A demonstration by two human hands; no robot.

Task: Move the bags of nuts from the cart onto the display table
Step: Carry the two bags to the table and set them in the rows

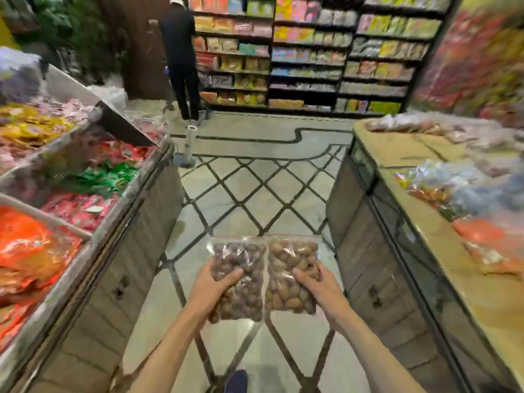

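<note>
You hold two clear bags of nuts above the aisle floor, one in each of your hands.

Your left hand (pixel 214 285) grips the darker bag (pixel 239 279), thumb curled over its front; your right hand (pixel 317 289) grips the lighter bag (pixel 292 275) the same way. The bags touch edge to edge, between the candy bins (pixel 85 177) to your left and the wooden worktop (pixel 397 148) to your right.

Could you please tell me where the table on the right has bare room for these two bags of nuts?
The right display table is bare along its near-aisle edge, between the far bags and the colourful packets. Its outer side is crowded. The left bins are full.
</note>
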